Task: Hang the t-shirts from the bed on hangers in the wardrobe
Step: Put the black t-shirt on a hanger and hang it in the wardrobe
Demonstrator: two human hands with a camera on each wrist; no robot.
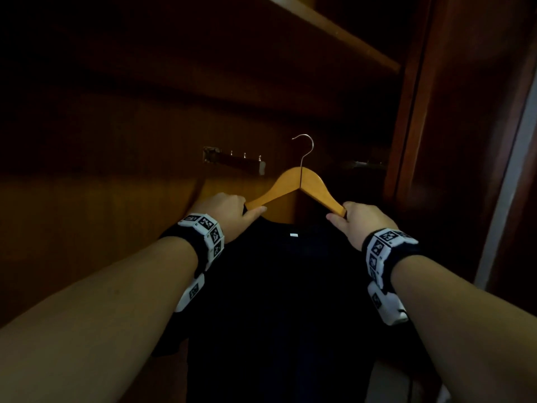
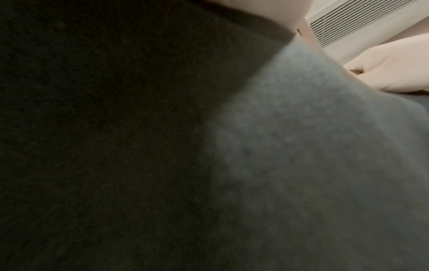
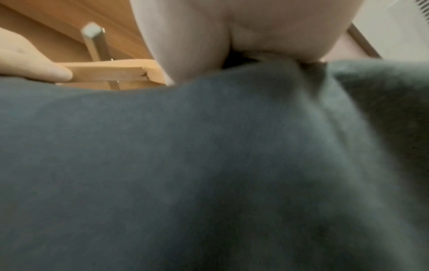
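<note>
A wooden hanger (image 1: 299,184) with a metal hook is held up inside the dark wardrobe, and a dark t-shirt (image 1: 284,301) hangs from it with a small white neck label showing. My left hand (image 1: 232,212) grips the hanger's left end together with the shirt's shoulder. My right hand (image 1: 356,218) grips the right end the same way. In the right wrist view the hanger's wood (image 3: 109,73) shows above the grey-blue cloth (image 3: 209,165), and my left hand's fingers (image 3: 34,66) lie on it. The left wrist view is mostly filled by the cloth (image 2: 301,165).
A pull-out metal rail (image 1: 235,161) with small pegs sits on the wardrobe's back wall behind the hanger. A wooden shelf (image 1: 334,33) runs overhead. The wardrobe's side panel (image 1: 412,117) and door frame stand close on the right.
</note>
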